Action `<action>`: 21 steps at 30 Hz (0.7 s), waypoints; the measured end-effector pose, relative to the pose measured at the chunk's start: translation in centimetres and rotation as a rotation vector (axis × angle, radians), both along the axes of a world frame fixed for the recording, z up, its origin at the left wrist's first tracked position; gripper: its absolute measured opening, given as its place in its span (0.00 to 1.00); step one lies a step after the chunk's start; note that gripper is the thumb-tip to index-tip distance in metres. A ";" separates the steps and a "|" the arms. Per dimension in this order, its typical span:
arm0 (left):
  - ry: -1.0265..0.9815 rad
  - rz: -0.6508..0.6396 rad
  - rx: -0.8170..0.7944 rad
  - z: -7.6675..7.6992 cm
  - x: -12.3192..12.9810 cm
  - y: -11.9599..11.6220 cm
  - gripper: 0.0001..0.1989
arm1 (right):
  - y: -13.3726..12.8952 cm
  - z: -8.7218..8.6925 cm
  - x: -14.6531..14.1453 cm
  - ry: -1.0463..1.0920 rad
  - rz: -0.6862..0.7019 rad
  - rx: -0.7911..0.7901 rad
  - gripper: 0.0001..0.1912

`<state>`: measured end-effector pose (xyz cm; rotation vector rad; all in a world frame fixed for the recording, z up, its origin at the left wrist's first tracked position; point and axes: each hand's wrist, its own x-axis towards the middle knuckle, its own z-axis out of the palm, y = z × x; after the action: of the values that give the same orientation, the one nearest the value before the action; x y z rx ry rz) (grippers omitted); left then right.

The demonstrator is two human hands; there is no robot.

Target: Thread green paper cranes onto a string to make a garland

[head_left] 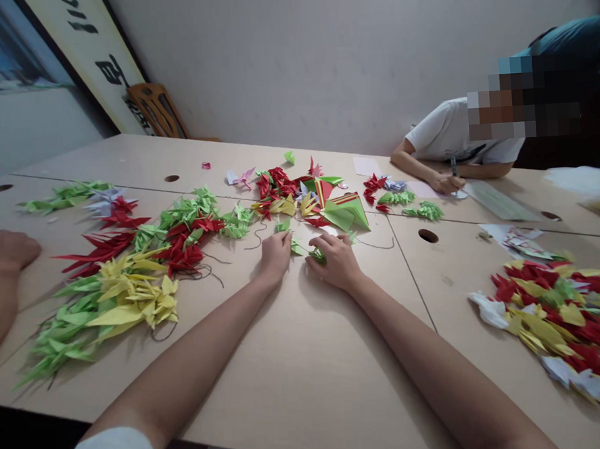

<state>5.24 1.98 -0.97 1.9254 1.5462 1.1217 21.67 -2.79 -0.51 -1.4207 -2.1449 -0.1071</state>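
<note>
Near the middle of the table, the fingers of my left hand [275, 256] are closed on a green paper crane [283, 226]. My right hand [337, 259] lies just to the right, its fingers curled over more green folded paper [317, 255], partly hidden under them. A dark string [377, 244] runs out on the table to the right of this hand. Just beyond my hands are large folded green paper pieces [347, 211], red cranes [280, 184] and yellow cranes [282, 205].
Strung cranes in yellow [136, 289], green [67, 327] and red [101, 253] spread over the left side, beside another person's arm [1, 283]. A large mixed crane pile [580, 322] lies at right. Across the table [309, 373], a person in white [441, 128] holds a pen [454, 166].
</note>
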 end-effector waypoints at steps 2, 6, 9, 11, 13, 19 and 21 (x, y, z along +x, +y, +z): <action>-0.008 0.033 -0.006 -0.1 -0.2 0.3 0.16 | 0.0 0.1 0.0 -0.002 -0.016 -0.018 0.13; -0.036 0.097 -0.001 -0.5 -0.4 0.7 0.15 | 0.1 0.1 0.0 -0.007 -0.034 -0.038 0.20; -0.140 0.157 -0.084 -0.6 -0.5 1.0 0.15 | 0.2 -0.1 0.0 0.006 -0.046 -0.046 0.22; -0.247 0.181 -0.163 -0.6 -0.5 1.1 0.15 | 0.2 -0.1 0.1 0.012 -0.059 -0.052 0.22; -0.322 0.199 -0.215 -0.6 -0.5 1.2 0.14 | 0.3 -0.2 0.1 0.019 -0.080 -0.054 0.22; -0.235 0.308 0.108 0.4 -0.4 0.3 0.17 | 0.5 -0.5 0.3 0.055 -0.107 -0.078 0.14; -0.148 0.244 0.196 0.6 -0.2 -0.3 0.16 | 0.6 -0.7 0.4 0.056 -0.100 -0.080 0.13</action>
<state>5.01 1.67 -0.33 1.7586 1.6752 1.5346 22.04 -2.20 -1.20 -1.5590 -2.0536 -0.0190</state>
